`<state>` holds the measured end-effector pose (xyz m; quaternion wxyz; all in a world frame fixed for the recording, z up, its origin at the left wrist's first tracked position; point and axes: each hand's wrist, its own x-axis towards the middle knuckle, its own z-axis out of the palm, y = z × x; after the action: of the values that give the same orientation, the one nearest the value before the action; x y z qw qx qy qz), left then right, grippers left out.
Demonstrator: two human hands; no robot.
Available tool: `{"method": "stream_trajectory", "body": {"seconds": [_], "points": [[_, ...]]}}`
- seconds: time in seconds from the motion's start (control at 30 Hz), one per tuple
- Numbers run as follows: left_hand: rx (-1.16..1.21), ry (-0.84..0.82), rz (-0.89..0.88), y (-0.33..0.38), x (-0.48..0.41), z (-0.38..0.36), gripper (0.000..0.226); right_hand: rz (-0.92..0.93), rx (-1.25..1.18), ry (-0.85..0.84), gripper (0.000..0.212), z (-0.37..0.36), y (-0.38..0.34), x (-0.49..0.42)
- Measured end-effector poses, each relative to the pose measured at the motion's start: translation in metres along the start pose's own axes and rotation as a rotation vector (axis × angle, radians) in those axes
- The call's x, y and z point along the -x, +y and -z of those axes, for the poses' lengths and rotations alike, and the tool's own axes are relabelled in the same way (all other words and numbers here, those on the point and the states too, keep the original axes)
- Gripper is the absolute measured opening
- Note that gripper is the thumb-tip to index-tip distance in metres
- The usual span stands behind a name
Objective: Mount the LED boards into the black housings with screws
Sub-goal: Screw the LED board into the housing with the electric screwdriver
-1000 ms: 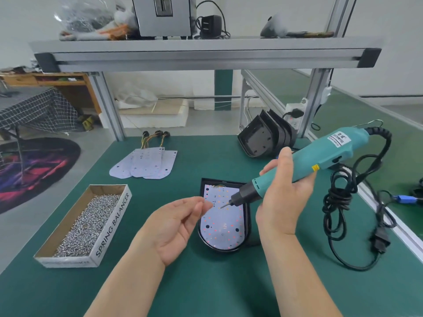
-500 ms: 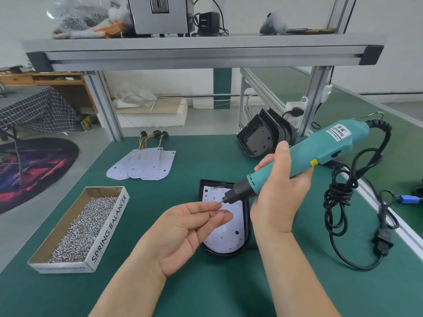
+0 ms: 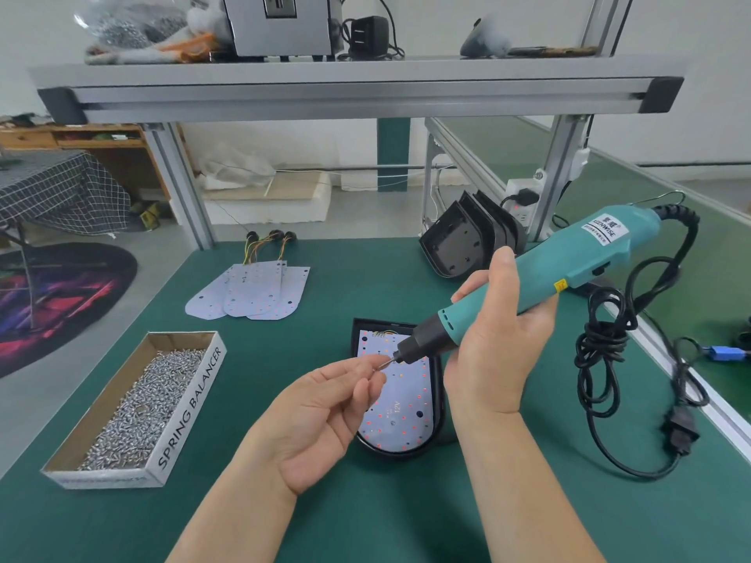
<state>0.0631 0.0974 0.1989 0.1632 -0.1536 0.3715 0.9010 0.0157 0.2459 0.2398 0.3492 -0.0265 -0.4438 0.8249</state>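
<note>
My left hand (image 3: 321, 416), apart a second ago, now pinches a small silver screw (image 3: 381, 364) onto the teal electric screwdriver (image 3: 569, 262) gripped by my right hand (image 3: 495, 343), above the white LED board (image 3: 406, 408) lying in its black plastic housing (image 3: 390, 455). I think driving comes next.

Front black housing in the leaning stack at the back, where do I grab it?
Pinch the front housing by its raised upper rim, coming from above and the front. It stands nearly upright with its hollow side facing you, so that rim is free, while the housings behind block its back.
</note>
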Motion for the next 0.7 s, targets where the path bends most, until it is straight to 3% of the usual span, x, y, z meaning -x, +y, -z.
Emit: {"method": "stream_trajectory", "body": {"seconds": [0.27, 0.47, 0.7], "points": [[-0.006, -0.023, -0.006, 0.0002, 0.0017, 0.0016, 0.031, 0.002, 0.003, 0.004, 0.018, -0.0004, -0.0011, 0.0001], [-0.071, -0.011, -0.054, -0.0018, 0.0020, -0.0001, 0.022, 0.008, 0.006, 0.001, 0.020, 0.0002, -0.0011, 0.0027], [-0.357, -0.045, -0.315, -0.0035, 0.0035, -0.0011, 0.028, 0.022, 0.036, -0.006, 0.020, 0.0002, -0.0009, 0.0010]]}}
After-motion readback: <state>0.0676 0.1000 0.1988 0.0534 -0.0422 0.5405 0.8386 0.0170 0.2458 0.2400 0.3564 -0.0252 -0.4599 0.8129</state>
